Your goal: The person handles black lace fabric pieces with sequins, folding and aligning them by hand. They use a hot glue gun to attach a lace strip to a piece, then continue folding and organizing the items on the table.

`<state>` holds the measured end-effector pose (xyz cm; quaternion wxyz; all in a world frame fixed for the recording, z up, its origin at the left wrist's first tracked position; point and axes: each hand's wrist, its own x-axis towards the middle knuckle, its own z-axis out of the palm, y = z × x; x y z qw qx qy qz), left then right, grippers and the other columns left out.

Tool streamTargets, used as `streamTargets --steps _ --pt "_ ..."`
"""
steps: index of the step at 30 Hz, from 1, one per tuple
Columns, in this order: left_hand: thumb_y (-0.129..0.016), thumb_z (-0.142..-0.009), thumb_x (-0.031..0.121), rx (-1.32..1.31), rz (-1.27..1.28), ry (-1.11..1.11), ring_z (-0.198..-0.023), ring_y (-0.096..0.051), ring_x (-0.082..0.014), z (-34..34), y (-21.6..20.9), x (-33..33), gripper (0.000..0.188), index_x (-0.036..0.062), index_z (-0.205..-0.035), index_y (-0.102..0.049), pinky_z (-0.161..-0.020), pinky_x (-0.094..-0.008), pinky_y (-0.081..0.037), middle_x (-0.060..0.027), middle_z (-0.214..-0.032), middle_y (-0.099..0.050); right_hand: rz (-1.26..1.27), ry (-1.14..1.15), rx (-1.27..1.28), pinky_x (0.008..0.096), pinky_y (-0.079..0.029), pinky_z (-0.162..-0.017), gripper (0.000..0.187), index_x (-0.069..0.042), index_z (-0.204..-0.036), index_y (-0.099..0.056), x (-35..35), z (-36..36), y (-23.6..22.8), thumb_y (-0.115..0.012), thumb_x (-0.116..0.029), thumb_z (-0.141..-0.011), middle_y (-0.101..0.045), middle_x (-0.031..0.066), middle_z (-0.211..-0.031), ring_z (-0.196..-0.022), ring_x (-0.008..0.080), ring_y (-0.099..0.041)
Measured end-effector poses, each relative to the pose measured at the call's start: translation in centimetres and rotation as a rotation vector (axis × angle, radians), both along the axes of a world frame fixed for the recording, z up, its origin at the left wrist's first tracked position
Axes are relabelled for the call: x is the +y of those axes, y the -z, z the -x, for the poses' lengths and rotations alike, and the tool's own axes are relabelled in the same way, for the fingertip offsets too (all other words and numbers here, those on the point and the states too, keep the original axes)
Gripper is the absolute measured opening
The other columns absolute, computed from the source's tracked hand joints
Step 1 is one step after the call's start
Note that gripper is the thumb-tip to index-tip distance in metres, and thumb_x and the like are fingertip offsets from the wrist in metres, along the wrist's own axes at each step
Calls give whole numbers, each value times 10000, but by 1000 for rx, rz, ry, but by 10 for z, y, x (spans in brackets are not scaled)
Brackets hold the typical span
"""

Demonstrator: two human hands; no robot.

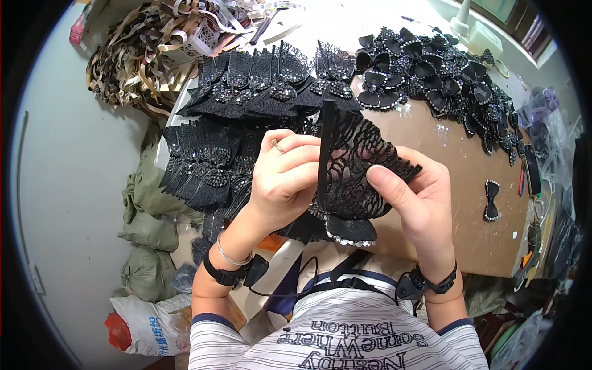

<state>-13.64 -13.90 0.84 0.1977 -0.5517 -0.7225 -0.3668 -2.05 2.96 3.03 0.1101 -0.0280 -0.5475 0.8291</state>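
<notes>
Between my two hands is a black lace piece (354,163), raised above the table, with a solid dark band along its left edge. A black fabric bow part (351,230) edged with clear stones shows at its lower end. My left hand (285,176), wearing a ring, is closed at the band; its fingertips are hidden behind the lace. My right hand (422,200) pinches the lace's right side, thumb in front and fingers behind. Beyond them lie rows of black lace pieces with beading (203,157), overlapping one another.
A heap of black bows (425,71) lies at the back right of the brown tabletop (462,216). One loose bow (491,200) lies to the right. Tangled ribbons (145,52) surround a white basket (203,40) at the back left. Green sacks (148,228) stand on the left.
</notes>
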Motion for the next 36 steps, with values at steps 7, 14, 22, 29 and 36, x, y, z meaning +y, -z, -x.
streamTargets --steps 7,14,22,29,36 --pt "-643 -610 -61 -25 27 -20 -853 -628 -201 -5 4 2 224 85 -779 -647 -801 -362 -398 -15 -870 -665 25 -33 10 245 -522 -773 204 76 -1075 -636 6 -1 -2 -620 -41 -909 -680 80 -982 -864 102 -627" --pt "-771 -768 149 -583 84 -35 -731 -644 -184 4 10 10 298 21 -1015 -665 -674 -290 -486 -86 -869 -687 35 135 -70 280 -563 -711 211 18 -1073 -622 46 62 17 -578 -134 -933 -685 76 -952 -804 121 -660" --pt "-603 -908 265 -306 104 -619 -770 -665 -219 152 -19 0 288 -8 -965 -675 -727 -330 -508 -129 -879 -699 -102 91 -372 352 -573 -656 279 -25 -1043 -581 94 232 67 -583 -275 -921 -651 85 -967 -775 193 -653" --pt "-798 -649 505 -194 786 -932 -908 -661 -291 179 42 -36 597 29 -984 -666 -817 -375 -504 -174 -899 -678 -894 156 -261 334 -495 -845 591 -14 -1353 -447 101 250 112 -651 -182 -825 -541 166 -1173 -991 223 -582" --pt "-823 -655 316 -413 312 -885 -845 -660 -292 172 44 -66 425 21 -925 -678 -789 -377 -502 -169 -875 -678 -859 306 133 272 -509 -746 366 -75 -1189 -610 38 190 71 -599 -45 -824 -531 97 -1091 -947 177 -563"
